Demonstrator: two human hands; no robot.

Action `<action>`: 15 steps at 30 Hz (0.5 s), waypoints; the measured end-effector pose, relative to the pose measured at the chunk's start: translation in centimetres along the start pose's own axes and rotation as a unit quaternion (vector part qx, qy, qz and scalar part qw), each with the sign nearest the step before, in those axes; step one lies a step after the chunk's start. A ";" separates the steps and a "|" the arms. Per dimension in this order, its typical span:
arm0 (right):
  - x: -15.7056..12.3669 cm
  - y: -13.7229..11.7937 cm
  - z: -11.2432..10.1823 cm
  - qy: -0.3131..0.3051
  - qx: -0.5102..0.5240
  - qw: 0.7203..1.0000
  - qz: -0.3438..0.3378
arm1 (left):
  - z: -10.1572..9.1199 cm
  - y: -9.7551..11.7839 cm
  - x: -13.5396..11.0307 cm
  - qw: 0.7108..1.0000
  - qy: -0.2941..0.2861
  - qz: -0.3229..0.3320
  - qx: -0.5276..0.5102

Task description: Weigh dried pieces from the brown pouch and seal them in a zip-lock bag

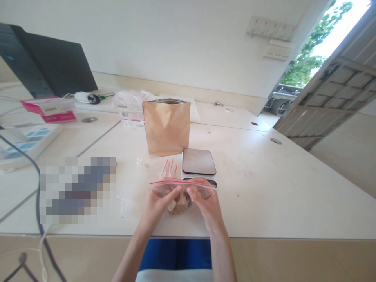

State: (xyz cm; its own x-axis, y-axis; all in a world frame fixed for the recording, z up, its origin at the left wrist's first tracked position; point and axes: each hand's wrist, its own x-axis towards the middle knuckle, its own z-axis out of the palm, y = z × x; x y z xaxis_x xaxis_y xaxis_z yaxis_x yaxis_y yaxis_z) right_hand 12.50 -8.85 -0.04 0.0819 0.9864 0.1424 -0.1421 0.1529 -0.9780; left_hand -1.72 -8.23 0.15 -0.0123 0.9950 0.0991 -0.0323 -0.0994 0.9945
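Observation:
Both of my hands hold a clear zip-lock bag (182, 192) with a red seal strip, just above the white table (264, 188). My left hand (158, 209) pinches the bag's left side, and my right hand (205, 199) pinches its right side. Brown pieces and a small pale label lie inside the bag, partly hidden by my fingers. Directly behind the bag is a flat digital kitchen scale (199, 164). Farther back, a kraft paper pouch (166, 127) stands upright. More red-edged clear bags (169, 169) lie just beyond my hands.
Loose clear plastic (126, 204) lies left of my hands. A pixelated patch (76, 190) covers part of the table's left side. At back left are a black laptop (55, 66) and a pink-and-white box (48, 109). A dark cable (38, 188) runs along the left. An open door (331, 94) stands at right.

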 end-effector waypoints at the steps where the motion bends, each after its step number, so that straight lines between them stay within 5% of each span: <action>1: 0.0 0.0 0.1 -0.001 0.002 1.000 -0.004 | 0.0 -0.1 0.0 1.000 0.001 0.000 0.002; 7: -0.1 0.0 0.5 -0.028 -0.002 0.999 -0.026 | -0.1 -0.6 -0.1 1.000 0.003 -0.005 0.005; 15: -0.2 0.7 1.2 0.024 -0.063 0.991 -0.118 | 0.2 -0.1 -0.1 0.998 0.001 0.060 -0.006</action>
State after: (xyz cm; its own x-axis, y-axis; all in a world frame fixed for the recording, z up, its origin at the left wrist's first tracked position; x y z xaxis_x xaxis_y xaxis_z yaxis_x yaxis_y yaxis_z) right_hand 11.25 -8.86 -0.57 0.1453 0.9196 0.3651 0.0098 0.3676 -0.9299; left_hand -1.54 -8.28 0.01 -0.0187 0.9758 0.2180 -0.0435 -0.2186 0.9748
